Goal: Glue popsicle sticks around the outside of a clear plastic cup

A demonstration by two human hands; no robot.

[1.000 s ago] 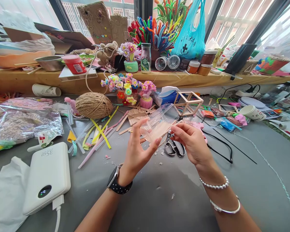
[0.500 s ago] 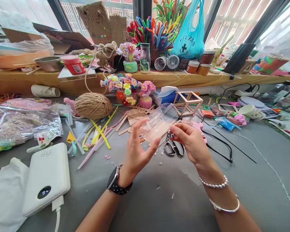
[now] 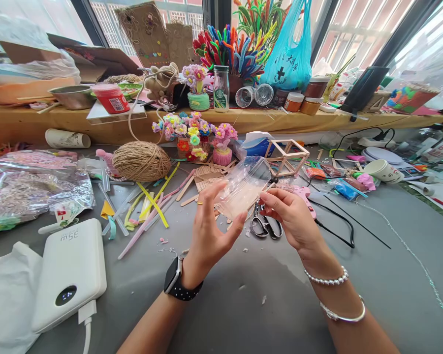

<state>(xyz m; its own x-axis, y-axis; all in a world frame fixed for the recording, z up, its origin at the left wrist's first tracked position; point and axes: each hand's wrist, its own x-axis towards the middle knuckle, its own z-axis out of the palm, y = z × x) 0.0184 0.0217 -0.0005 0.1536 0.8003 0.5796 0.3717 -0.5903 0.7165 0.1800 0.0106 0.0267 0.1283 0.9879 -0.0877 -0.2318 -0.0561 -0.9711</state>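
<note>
A clear, see-through plastic container point(image 3: 243, 186) is held tilted above the middle of the table. My right hand point(image 3: 290, 216) pinches its near right edge between thumb and fingers. Beside its left end, my left hand point(image 3: 214, 226) has thumb and fingers spread apart; whether a fingertip touches the plastic is hard to tell. Black-handled scissors point(image 3: 266, 227) lie on the table just below the container. Behind it stands a small wooden stick frame point(image 3: 288, 156), and flat craft sticks point(image 3: 206, 179) lie in a heap to its left.
A ball of twine point(image 3: 142, 161), yellow strips point(image 3: 153, 204) and a white power bank point(image 3: 72, 275) are on the left. To the right lie a pink glue gun point(image 3: 308, 201) with a black cord and a paper cup point(image 3: 384, 170). Jars and pipe cleaners line the back ledge point(image 3: 192, 120).
My left fingers have opened slightly wider beside the container. The container and my right hand stay nearly in place; the view has shifted a little.
</note>
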